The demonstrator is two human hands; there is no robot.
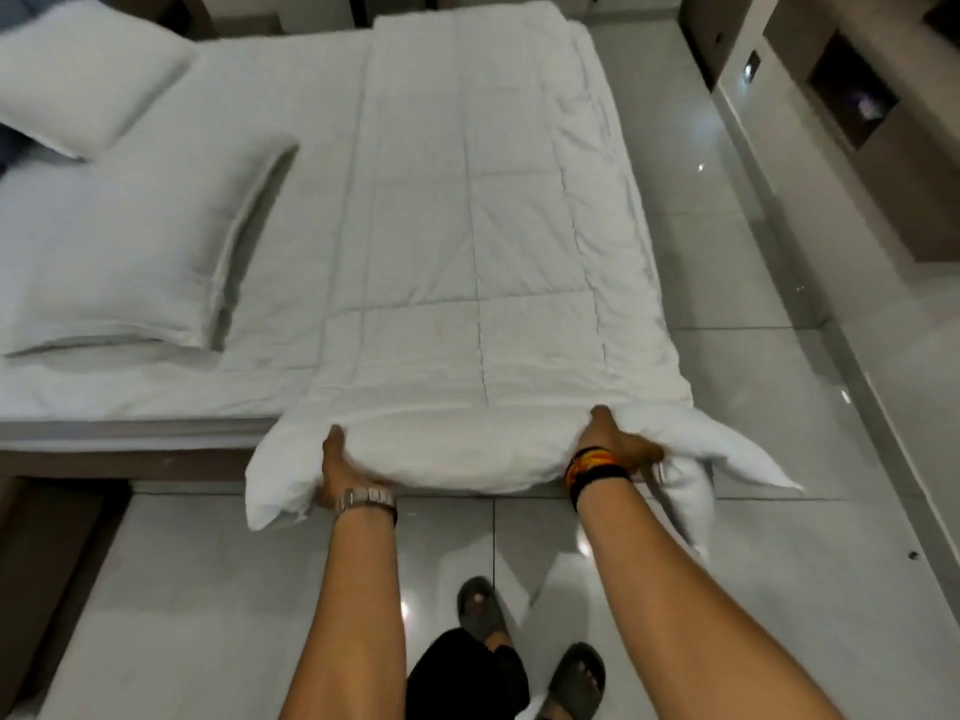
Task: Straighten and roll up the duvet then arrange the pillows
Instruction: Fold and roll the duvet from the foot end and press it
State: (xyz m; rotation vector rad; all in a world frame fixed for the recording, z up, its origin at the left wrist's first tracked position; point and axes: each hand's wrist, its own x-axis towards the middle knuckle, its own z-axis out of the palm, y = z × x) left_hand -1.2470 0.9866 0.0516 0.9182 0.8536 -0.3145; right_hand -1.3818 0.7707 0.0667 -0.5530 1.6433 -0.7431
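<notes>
Head view of a bed (171, 402) with the duvet (483, 210) folded into one long strip along the bed's right side. The strip's long axis runs from the foot edge, nearest the person, straight away to the head edge, so any roll started here would travel directly away from the hands. The near end of the duvet overhangs the foot edge above the tiled floor (779, 387) and is bunched into a first thick turn. The left hand (337, 470) clamps the left part of that turn, fingers (335, 433) curled over its top and closed on the cloth; a metal watch (366, 498) sits on the wrist. The right hand (613, 444) clamps the right part in the same way, wrist carrying dark and striped bands (595, 467). Both hands lie equally near the work, one toward each side of the strip, with loose corners of duvet spilling outside each. To the right a corner hangs down toward the floor. Judged from this, rolling is at its very start; an even push by both hands would keep the roll square to the strip. Two pillows wait on the bed's left half: a near pillow (124, 252) lying flat, and a far pillow (83, 90) at the far left corner. No containers are in view.
</notes>
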